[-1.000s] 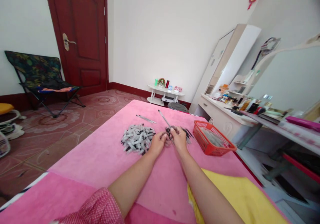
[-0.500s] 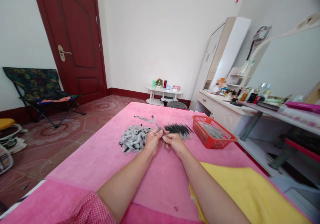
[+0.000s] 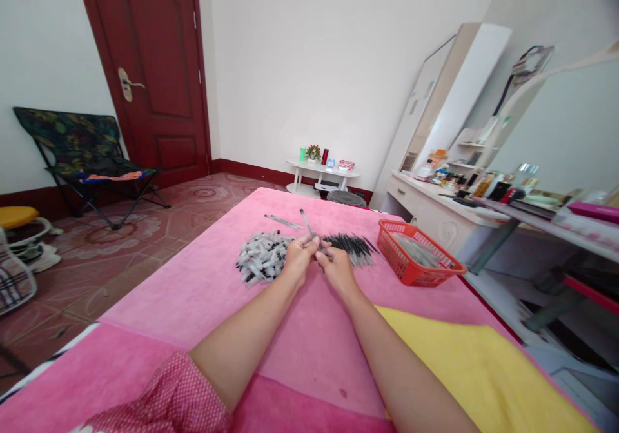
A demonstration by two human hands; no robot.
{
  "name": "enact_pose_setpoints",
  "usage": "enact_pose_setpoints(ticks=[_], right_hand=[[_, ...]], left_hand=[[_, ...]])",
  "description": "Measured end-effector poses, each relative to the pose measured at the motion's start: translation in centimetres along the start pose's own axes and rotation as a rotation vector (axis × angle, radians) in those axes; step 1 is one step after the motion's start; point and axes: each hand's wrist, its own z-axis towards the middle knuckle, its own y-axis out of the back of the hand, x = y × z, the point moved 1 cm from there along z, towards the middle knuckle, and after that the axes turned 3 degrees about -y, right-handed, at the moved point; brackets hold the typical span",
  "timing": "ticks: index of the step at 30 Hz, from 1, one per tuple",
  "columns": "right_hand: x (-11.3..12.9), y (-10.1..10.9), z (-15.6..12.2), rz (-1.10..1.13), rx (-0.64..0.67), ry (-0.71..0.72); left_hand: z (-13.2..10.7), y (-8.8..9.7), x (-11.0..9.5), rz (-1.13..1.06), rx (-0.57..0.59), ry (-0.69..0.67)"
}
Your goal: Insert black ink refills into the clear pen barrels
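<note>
A slim clear pen (image 3: 305, 219) with a dark tip sticks up and away from between my hands. The fingers of my left hand (image 3: 300, 256) are closed around its lower part. My right hand (image 3: 337, 266) pinches close against the left, at the pen's near end; what lies under its fingertips is mostly hidden. Left of my hands is a heap of short whitish and black pieces that look like pen caps (image 3: 261, 259). To the right spreads a pile of thin black-tipped pen refills (image 3: 353, 246). Beyond the heap lie a couple of assembled-looking pens (image 3: 283, 221).
A red plastic basket (image 3: 411, 271) with clear tube-like pieces (image 3: 418, 250) stands at the right of the pink-covered table (image 3: 193, 310). Yellow cloth (image 3: 449, 362) lies at the near right. A dressing table (image 3: 430, 204) stands beyond, at the right.
The view has shifted slightly, so everything sits a bit differently in frame. My hands stay together at the pen, which now points up more steeply.
</note>
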Motion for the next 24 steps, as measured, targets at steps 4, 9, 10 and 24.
enact_pose_setpoints(ticks=[4,9,10,24], right_hand=[[-0.5,-0.2,-0.1,0.595,0.536,-0.275],[-0.6,-0.1,0.0,0.509,0.501,-0.287],[-0.6,0.0,0.1,0.359,0.396,-0.232],[-0.5,-1.1,-0.2,-0.356,0.127,0.199]], left_hand=[[0.4,0.9,-0.6,-0.027,0.153,0.153],[0.7,1.3,-0.2,-0.025,0.125,0.127],[0.7,1.3,-0.1,-0.018,0.086,0.123],[1.6,2.0,-2.0,0.048,0.025,0.200]])
